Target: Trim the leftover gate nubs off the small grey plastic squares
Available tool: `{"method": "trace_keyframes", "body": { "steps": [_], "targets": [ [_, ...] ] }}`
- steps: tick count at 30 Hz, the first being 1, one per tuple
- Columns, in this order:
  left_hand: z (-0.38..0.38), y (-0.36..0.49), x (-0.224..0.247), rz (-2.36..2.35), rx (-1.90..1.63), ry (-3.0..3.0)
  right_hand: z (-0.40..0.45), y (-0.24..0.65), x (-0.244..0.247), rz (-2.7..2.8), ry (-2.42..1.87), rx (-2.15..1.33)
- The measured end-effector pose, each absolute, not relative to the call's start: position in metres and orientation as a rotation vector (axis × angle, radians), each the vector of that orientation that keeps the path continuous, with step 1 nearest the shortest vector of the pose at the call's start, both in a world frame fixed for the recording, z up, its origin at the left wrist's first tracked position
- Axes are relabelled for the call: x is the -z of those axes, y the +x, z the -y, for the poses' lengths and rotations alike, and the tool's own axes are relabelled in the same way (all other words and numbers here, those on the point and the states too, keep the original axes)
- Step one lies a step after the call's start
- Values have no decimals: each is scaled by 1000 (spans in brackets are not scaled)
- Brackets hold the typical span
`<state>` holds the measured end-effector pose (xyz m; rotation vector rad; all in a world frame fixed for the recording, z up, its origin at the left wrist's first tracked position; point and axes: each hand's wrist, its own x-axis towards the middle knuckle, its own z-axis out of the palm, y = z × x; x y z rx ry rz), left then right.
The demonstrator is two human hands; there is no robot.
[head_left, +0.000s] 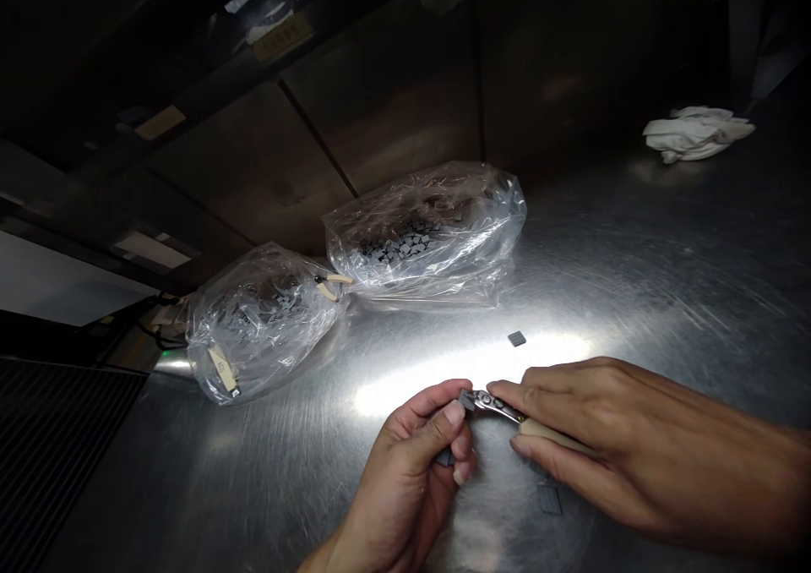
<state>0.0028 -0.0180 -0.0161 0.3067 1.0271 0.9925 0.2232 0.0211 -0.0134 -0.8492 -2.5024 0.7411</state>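
Observation:
Between thumb and forefinger, my left hand (421, 463) pinches a small dark grey square piece (467, 400). A second grey piece (444, 456) shows under its curled fingers. My right hand (601, 438) is closed around the cream handle of a pair of nippers (500, 406), whose metal jaws meet the edge of the pinched piece. Whether the jaws bite into it I cannot tell. A loose grey ridged piece (517, 338) lies on the metal table beyond my hands, and another flat grey piece (549, 499) lies below my right hand.
Two clear plastic bags (424, 235) (266, 328) with many small grey pieces stand at the back left. A cream-handled tool (333, 286) lies between them, and a cream labelled item (224, 370) sits by the left bag. A crumpled white cloth (697, 132) rests on the metal table (665, 294).

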Motion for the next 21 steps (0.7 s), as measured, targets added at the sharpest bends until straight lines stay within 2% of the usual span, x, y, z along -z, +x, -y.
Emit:
{"method": "trace_keyframes", "body": {
  "steps": [21],
  "targets": [
    [18,7,13,-1088,-1005,361,-29,228,2,2398,-965,-740]
  ]
}}
